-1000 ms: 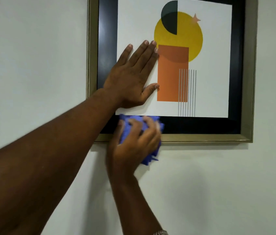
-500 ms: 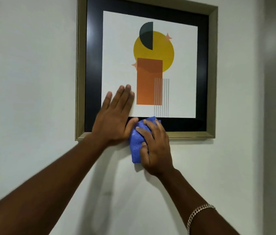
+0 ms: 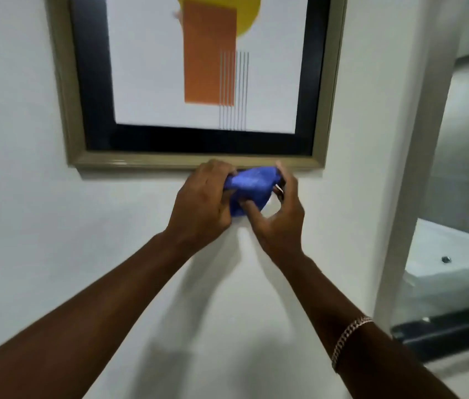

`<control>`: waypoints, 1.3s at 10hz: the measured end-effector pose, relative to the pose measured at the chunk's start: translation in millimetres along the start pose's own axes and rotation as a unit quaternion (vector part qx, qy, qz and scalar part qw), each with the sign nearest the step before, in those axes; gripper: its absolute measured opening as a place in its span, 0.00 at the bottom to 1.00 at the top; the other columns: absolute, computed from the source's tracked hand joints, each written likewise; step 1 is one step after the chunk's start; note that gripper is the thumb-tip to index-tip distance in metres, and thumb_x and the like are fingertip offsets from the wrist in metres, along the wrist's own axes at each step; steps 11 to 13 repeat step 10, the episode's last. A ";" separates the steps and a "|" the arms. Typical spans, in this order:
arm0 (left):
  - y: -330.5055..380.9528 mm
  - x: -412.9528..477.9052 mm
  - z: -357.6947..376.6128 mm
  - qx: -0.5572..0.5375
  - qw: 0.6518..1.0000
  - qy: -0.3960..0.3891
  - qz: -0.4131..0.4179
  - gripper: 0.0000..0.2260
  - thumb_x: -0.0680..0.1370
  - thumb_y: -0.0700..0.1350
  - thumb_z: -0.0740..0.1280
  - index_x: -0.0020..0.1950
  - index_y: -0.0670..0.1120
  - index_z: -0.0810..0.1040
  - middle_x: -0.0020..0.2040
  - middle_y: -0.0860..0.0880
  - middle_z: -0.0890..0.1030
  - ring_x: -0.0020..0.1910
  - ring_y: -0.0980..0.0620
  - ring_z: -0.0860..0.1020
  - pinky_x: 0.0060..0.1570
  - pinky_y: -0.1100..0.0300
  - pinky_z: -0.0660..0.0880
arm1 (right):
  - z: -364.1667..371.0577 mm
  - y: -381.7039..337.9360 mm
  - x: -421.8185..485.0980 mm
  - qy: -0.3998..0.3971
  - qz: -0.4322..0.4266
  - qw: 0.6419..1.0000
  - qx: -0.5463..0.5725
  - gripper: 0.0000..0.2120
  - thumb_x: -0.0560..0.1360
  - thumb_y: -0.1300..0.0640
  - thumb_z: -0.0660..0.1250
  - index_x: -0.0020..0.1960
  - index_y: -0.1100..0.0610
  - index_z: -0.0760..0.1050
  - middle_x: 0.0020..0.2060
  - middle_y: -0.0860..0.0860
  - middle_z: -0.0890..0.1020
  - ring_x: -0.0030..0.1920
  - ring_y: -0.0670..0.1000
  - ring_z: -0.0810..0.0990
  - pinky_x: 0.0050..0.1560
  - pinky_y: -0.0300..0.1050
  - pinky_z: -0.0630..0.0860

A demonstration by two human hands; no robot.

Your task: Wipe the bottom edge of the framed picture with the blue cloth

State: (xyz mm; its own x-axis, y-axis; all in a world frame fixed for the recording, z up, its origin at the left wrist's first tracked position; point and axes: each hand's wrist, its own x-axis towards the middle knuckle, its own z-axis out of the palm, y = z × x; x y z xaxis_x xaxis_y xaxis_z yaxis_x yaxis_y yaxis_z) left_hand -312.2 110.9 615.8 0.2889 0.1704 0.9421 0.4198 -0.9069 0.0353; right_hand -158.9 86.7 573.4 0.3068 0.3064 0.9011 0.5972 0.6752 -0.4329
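Both hands meet just under the gold-coloured bottom edge of the framed picture, which hangs on the white wall directly above the knuckles. The left hand is curled shut on one side of the bunched blue cloth, and the right hand pinches the other side with thumb and fingers, a chain bracelet on its wrist. The cloth touches or nearly touches the rail; blur hides which. With neither hand bracing the picture, an upward shove could probably tilt it or lift it off its hanging. A wadded cloth may also skip the rail's underside, or slip loose.
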 end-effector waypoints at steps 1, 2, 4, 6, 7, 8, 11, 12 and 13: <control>21.8 -30.2 33.5 -0.099 0.994 0.018 -0.052 0.10 0.72 0.37 0.62 0.51 0.37 0.76 0.46 0.43 0.80 0.44 0.51 0.76 0.46 0.68 0.70 | -30.5 15.1 -34.3 -0.002 0.080 0.995 0.053 0.32 0.70 0.62 0.76 0.69 0.54 0.67 0.58 0.50 0.81 0.59 0.46 0.81 0.60 0.40 0.79; 41.7 -73.2 84.0 -0.184 0.973 0.017 -0.136 0.07 0.71 0.33 0.64 0.48 0.38 0.75 0.42 0.47 0.79 0.40 0.54 0.75 0.43 0.70 0.71 | -64.6 46.3 -78.1 -0.003 0.198 0.977 0.081 0.21 0.69 0.61 0.76 0.60 0.56 0.74 0.48 0.49 0.84 0.49 0.48 0.84 0.50 0.42 0.81; 87.2 -223.9 214.3 -0.233 0.861 -0.098 -0.441 0.06 0.71 0.34 0.70 0.45 0.40 0.78 0.38 0.51 0.79 0.35 0.56 0.74 0.34 0.74 0.68 | -159.7 140.3 -216.5 -0.068 0.395 0.912 -0.087 0.14 0.71 0.58 0.76 0.55 0.58 0.79 0.45 0.52 0.85 0.44 0.50 0.83 0.47 0.46 0.81; 134.1 -396.5 321.9 -0.248 0.670 -0.307 -0.629 0.14 0.72 0.36 0.72 0.57 0.42 0.79 0.50 0.44 0.83 0.45 0.49 0.79 0.42 0.65 0.74 | -241.7 232.5 -375.0 -0.188 0.531 0.795 -0.225 0.15 0.76 0.60 0.70 0.62 0.55 0.75 0.54 0.48 0.82 0.55 0.54 0.82 0.53 0.40 0.76; 151.2 -475.0 361.2 -0.263 0.591 -0.345 -0.680 0.23 0.73 0.33 0.70 0.68 0.40 0.72 0.63 0.39 0.80 0.55 0.45 0.79 0.56 0.51 0.78 | -264.2 273.4 -449.1 -0.233 0.566 0.751 -0.248 0.16 0.75 0.67 0.65 0.61 0.54 0.76 0.53 0.50 0.83 0.52 0.49 0.79 0.48 0.31 0.70; 151.2 -514.9 376.2 -0.227 0.592 -0.380 -0.673 0.29 0.74 0.34 0.69 0.74 0.42 0.66 0.69 0.40 0.75 0.65 0.42 0.76 0.64 0.46 0.75 | -271.3 291.4 -488.5 -0.254 0.590 0.731 -0.230 0.18 0.75 0.69 0.64 0.63 0.56 0.75 0.58 0.55 0.82 0.54 0.49 0.79 0.53 0.31 0.73; 150.1 -527.9 381.3 -0.188 0.621 -0.485 -0.586 0.32 0.77 0.39 0.67 0.78 0.45 0.56 0.77 0.44 0.64 0.75 0.45 0.65 0.72 0.51 0.67 | -284.1 297.4 -500.9 -0.235 0.602 0.724 -0.242 0.18 0.78 0.63 0.66 0.67 0.58 0.73 0.65 0.56 0.78 0.61 0.57 0.79 0.66 0.55 0.76; 150.1 -527.9 381.3 -0.188 0.621 -0.485 -0.586 0.32 0.77 0.39 0.67 0.78 0.45 0.56 0.77 0.44 0.64 0.75 0.45 0.65 0.72 0.51 0.67 | -284.1 297.4 -500.9 -0.235 0.602 0.724 -0.242 0.18 0.78 0.63 0.66 0.67 0.58 0.73 0.65 0.56 0.78 0.61 0.57 0.79 0.66 0.55 0.76; 150.1 -527.9 381.3 -0.188 0.621 -0.485 -0.586 0.32 0.77 0.39 0.67 0.78 0.45 0.56 0.77 0.44 0.64 0.75 0.45 0.65 0.72 0.51 0.67 | -284.1 297.4 -500.9 -0.235 0.602 0.724 -0.242 0.18 0.78 0.63 0.66 0.67 0.58 0.73 0.65 0.56 0.78 0.61 0.57 0.79 0.66 0.55 0.76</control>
